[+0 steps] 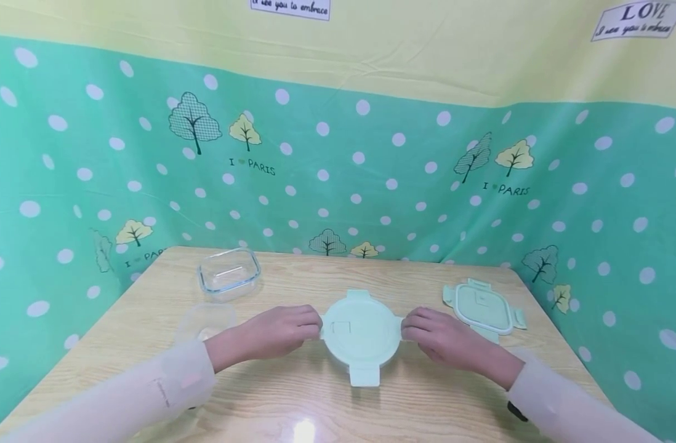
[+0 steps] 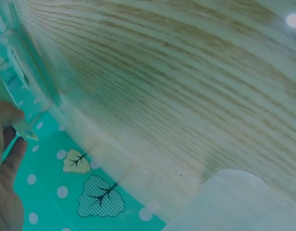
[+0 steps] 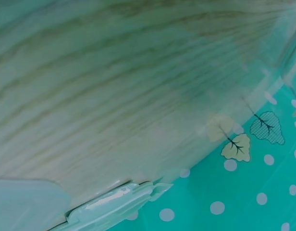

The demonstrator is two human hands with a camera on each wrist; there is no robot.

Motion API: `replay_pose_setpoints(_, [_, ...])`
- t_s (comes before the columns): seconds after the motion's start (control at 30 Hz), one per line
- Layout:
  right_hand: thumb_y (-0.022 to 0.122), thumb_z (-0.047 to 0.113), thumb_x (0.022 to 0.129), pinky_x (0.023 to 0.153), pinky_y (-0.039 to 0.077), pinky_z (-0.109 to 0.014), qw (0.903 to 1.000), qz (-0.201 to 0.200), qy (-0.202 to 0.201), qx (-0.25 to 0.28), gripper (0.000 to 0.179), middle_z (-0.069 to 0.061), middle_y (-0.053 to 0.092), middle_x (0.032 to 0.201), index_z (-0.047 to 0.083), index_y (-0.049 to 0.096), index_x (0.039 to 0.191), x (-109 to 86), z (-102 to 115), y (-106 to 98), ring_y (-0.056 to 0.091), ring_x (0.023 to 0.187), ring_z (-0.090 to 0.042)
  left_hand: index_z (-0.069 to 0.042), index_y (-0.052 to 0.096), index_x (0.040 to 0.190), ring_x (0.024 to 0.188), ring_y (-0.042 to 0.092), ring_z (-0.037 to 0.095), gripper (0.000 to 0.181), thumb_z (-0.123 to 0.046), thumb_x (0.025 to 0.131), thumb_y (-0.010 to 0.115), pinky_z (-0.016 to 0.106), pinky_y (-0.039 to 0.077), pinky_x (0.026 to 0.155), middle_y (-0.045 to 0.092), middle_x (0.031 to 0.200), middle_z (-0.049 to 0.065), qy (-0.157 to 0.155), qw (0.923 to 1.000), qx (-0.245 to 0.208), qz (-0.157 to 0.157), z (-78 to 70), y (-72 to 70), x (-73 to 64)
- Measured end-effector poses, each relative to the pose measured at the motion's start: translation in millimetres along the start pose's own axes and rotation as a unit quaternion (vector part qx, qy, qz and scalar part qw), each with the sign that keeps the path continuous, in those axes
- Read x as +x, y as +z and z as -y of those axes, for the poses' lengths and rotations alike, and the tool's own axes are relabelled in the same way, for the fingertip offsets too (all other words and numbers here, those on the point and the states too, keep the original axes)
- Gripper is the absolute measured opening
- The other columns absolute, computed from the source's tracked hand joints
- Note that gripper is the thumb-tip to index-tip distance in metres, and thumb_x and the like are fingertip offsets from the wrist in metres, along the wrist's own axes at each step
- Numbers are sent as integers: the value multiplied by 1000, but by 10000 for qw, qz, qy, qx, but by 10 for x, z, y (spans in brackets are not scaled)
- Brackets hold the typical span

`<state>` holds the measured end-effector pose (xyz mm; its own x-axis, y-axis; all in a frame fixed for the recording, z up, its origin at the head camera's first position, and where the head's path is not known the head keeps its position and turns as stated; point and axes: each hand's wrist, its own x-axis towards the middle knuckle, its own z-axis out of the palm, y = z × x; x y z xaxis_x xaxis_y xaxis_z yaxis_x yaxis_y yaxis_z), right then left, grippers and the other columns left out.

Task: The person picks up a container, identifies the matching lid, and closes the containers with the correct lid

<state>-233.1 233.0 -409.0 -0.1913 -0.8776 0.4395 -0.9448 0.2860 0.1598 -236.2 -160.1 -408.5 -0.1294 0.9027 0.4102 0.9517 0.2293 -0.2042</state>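
Observation:
A round mint-green lid with flaps on its sides is between my two hands. My left hand pinches its left flap, and in the left wrist view the fingers of that hand close on a pale green flap. On the opposite side my right hand grips the right flap with bent fingers. The front flap points toward me, sticking out from the rim. Whether anything lies beneath the lid cannot be made out. The right hand does not show in its own wrist view.
A rectangular glass container stands at the back left. Behind my left wrist is a clear round dish, partly hidden. A rectangular mint-green lid lies at the right, near the wooden table's edge. A dotted cloth hangs behind.

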Motion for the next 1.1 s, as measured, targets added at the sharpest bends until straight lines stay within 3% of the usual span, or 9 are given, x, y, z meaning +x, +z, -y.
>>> replay_pose_setpoints(0.1, [65,-12,71,92,56,-27,9999,13,22,101,47,0,68,113,10,68,112,7,8,-24,64,106,-17,-12,62,97,102,58,12,23,3,81,70,17,53,87,61,105,-4,-55,9992,-369,110,-11,-21,-9])
replay_pose_setpoints(0.3, [68,-18,73,88,58,-27,9998,160,144,61,56,-1,69,112,9,69,123,60,43,-66,66,101,-16,-12,62,97,102,56,12,13,0,93,66,15,49,94,60,107,-4,-149,9962,-836,210,-8,-49,-20])
replay_pose_setpoints(0.5, [73,-19,74,85,58,-23,9988,459,168,-98,52,-1,71,107,10,73,118,124,35,-112,67,98,-14,-10,62,97,106,59,14,21,2,87,76,16,50,97,63,110,-1,-320,9917,-1213,294,21,-57,18])
replay_pose_setpoints(0.63, [75,-14,77,85,57,-20,9981,566,131,-214,46,1,71,106,11,74,115,148,24,-108,67,98,-13,-11,65,107,110,60,14,28,0,85,79,18,50,99,64,113,-2,-616,9868,-1414,501,25,-74,59])
replay_pose_setpoints(0.8, [76,-8,79,88,57,-21,9973,555,-101,-478,38,3,70,107,14,73,110,177,-4,-89,66,100,-12,-13,71,117,109,60,14,33,-5,86,80,16,50,96,66,115,-2,-798,9860,-1342,585,25,-63,90])
replay_pose_setpoints(1.1, [78,-4,78,94,58,-30,9940,653,-399,-784,38,-2,72,116,11,73,113,210,-46,-99,68,110,-19,-16,73,106,110,60,13,33,-11,77,88,14,52,93,67,111,-6,-592,9938,-928,159,55,20,113])
